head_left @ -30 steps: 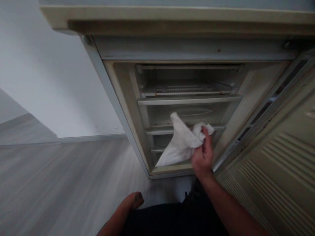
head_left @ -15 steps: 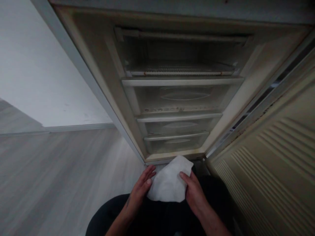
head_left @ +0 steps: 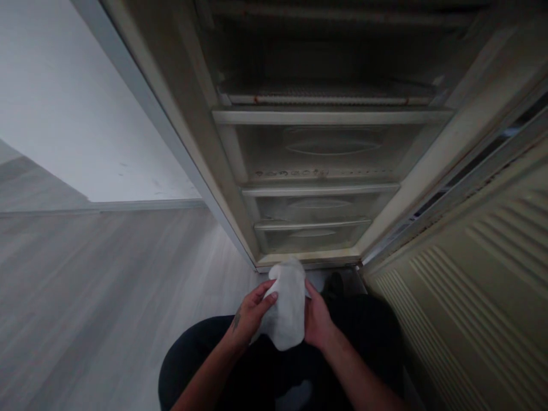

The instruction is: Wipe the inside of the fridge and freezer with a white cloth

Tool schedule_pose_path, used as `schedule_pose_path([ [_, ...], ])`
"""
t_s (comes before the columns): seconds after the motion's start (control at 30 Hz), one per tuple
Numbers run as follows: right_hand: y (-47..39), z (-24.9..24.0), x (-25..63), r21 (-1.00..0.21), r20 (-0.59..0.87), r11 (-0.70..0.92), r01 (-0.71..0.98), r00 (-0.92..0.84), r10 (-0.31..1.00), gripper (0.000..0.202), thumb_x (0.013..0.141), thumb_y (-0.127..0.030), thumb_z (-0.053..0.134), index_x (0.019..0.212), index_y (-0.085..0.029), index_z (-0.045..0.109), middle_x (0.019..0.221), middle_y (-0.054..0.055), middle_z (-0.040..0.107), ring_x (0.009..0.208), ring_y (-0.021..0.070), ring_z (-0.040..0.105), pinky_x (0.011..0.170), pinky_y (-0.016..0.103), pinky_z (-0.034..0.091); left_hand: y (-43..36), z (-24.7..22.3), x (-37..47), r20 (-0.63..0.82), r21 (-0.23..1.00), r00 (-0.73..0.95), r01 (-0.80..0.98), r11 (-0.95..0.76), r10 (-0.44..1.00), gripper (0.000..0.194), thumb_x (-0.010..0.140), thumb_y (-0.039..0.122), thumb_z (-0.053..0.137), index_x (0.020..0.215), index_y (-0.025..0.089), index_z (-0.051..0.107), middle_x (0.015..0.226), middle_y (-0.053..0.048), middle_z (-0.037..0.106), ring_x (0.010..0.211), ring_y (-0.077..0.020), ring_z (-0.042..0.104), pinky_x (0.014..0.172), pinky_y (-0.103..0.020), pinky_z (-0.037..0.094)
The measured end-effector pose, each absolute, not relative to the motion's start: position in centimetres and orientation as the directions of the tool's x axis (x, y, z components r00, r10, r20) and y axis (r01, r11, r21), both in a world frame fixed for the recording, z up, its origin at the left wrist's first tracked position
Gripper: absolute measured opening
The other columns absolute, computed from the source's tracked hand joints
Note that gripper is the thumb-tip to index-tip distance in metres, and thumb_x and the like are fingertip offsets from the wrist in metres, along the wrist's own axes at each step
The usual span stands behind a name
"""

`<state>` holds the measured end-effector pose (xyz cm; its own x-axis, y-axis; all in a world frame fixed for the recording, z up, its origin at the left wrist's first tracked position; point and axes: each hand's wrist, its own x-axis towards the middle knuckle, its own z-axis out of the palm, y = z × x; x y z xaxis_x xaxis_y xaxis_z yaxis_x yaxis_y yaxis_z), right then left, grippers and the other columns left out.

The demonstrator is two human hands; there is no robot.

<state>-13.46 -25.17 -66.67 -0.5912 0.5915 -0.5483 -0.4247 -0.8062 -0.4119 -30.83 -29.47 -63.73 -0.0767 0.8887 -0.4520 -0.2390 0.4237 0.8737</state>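
A: Where's the cloth (head_left: 287, 311)?

B: In front of the freezer (head_left: 203, 154), low down by its bottom edge, over the person's dark-clad legs (head_left: 194, 348). In this view its top end overlaps the freezer's sill; whether they touch, I can't tell.

A: And the hands?

B: All 2 are on it. The left hand (head_left: 252, 313) pinches the cloth along its left side, thumb on the near face. The right hand (head_left: 317, 315) grips the opposite side, though the cloth hides some of its fingers. So they're a little apart, with the white fabric between them, bunched and creased.

A: What does the freezer look like?

B: Open. Inside it are 3 drawers (head_left: 325, 149) with see-through fronts, stacked 1 above another, and all 3 are pushed in. Above them, inside the freezer, there's a shelf (head_left: 321, 100) with rusty spots along its front bar.

A: The door?

B: The door (head_left: 483, 268) is swung out on the freezer's right, its ribbed inner face showing.

A: Anything on the other side?

B: A white wall (head_left: 103, 131) to the freezer's left, with faint scuffs low down, and greyish wood-look floor (head_left: 141, 285) in front of it.
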Motion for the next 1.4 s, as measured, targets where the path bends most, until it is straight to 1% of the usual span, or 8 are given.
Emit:
schedule_pose_path([
  [0.2, -23.9, -66.6, -10.9, -0.431, -0.563, -0.808, -0.402, -0.58, 0.588, 0.043, 0.08, -0.043, 0.071, 0.108, -0.011, 0.067, 0.092, 0.012, 0.077, 0.095, 0.0278, 0.074, 0.09, 0.041, 0.057, -29.9, -63.8, -33.4, -0.434, 0.898, -0.236, -0.194, 0.396, 0.869, 0.056, 0.068, 0.054, 0.081, 0.108, 0.016, 0.069, 0.095, -0.008, 0.075, 0.083, -0.0202, 0.071, 0.071, -0.031, 0.057],
  [0.4, -25.1, -64.7, -10.9, -0.536, -0.528, -0.763, -0.362, -0.561, 0.637, 0.048, 0.074, -0.046, 0.079, 0.106, -0.013, 0.068, 0.092, 0.01, 0.076, 0.089, 0.0254, 0.073, 0.084, 0.037, 0.057, -30.6, -65.8, -32.6, -0.439, 0.89, -0.052, -0.166, 0.425, 0.897, 0.083, 0.069, 0.065, 0.076, 0.136, 0.02, 0.056, 0.132, -0.014, 0.067, 0.115, -0.029, 0.066, 0.093, -0.038, 0.056],
  [0.67, -24.5, -67.0, -9.3, -0.916, -0.382, -0.4, 0.007, -0.316, 0.868, 0.055, 0.067, -0.067, 0.079, 0.063, -0.018, 0.054, 0.05, -0.005, 0.052, 0.048, 0.0088, 0.046, 0.053, 0.023, 0.039, -30.7, -66.6, -32.7, -0.467, 0.882, -0.121, 0.008, 0.472, 0.876, 0.066, 0.07, 0.068, 0.071, 0.111, 0.015, 0.07, 0.093, -0.008, 0.077, 0.086, -0.0273, 0.07, 0.073, -0.035, 0.054],
  [0.77, -23.4, -66.5, -7.5, -0.882, -0.425, -0.466, -0.063, -0.316, 0.848, 0.054, 0.071, -0.071, 0.074, 0.07, -0.019, 0.057, 0.047, -0.008, 0.046, 0.045, 0.0096, 0.044, 0.056, 0.026, 0.045, -30.7, -65.3, -33.7, -0.463, 0.885, -0.158, -0.028, 0.464, 0.872, 0.067, 0.074, 0.067, 0.068, 0.114, 0.014, 0.069, 0.091, -0.008, 0.077, 0.084, -0.0254, 0.069, 0.072, -0.033, 0.053],
  [0.87, -23.4, -65.8, -7.6, -0.867, -0.435, -0.491, -0.083, -0.354, 0.828, 0.054, 0.075, -0.067, 0.074, 0.101, -0.02, 0.071, 0.087, 0.004, 0.072, 0.087, 0.0181, 0.068, 0.083, 0.033, 0.052, -30.9, -64.0, -33.8, -0.489, 0.872, -0.135, -0.094, 0.48, 0.862, 0.066, 0.08, 0.068, 0.062, 0.116, 0.012, 0.067, 0.083, -0.008, 0.075, 0.076, -0.0219, 0.068, 0.067, -0.03, 0.051],
  [1.03, -25.4, -66.8, -11.8, -0.731, -0.473, -0.645, -0.221, -0.518, 0.713, 0.064, 0.08, -0.073, 0.065, 0.117, -0.021, 0.071, 0.129, 0.01, 0.069, 0.124, 0.0269, 0.06, 0.104, 0.04, 0.045, -30.9, -62.3, -33.4, -0.488, 0.852, -0.018, -0.229, 0.472, 0.873, 0.066, 0.083, 0.064, 0.06, 0.119, 0.01, 0.064, 0.089, -0.013, 0.075, 0.079, -0.0239, 0.069, 0.069, -0.031, 0.051],
  [1.2, -26.8, -66.7, -13.8, -0.432, -0.437, -0.847, -0.31, -0.75, 0.497, 0.07, 0.082, -0.076, 0.059, 0.122, -0.019, 0.068, 0.115, 0.01, 0.074, 0.113, 0.0284, 0.067, 0.098, 0.043, 0.05, -30.6, -63.0, -35.3, -0.337, 0.843, -0.095, 0.413, 0.345, 0.937, 0.055, 0.092, 0.065, 0.041, 0.089, 0.018, 0.069, 0.077, -0.006, 0.071, 0.078, -0.0232, 0.063, 0.076, -0.034, 0.047],
  [1.4, -25.0, -66.1, -13.0, -0.458, -0.502, -0.741, -0.491, -0.545, 0.671, 0.052, 0.075, -0.027, 0.079, 0.125, -0.024, 0.065, 0.113, 0.005, 0.076, 0.1, 0.0207, 0.071, 0.09, 0.034, 0.054, -30.8, -64.8, -37.6, -0.334, 0.718, -0.238, 0.562, 0.41, 0.912, 0.06, 0.086, 0.074, 0.043, 0.054, 0.023, 0.049, 0.056, -0.002, 0.054, 0.063, -0.0211, 0.052, 0.07, -0.035, 0.039],
])
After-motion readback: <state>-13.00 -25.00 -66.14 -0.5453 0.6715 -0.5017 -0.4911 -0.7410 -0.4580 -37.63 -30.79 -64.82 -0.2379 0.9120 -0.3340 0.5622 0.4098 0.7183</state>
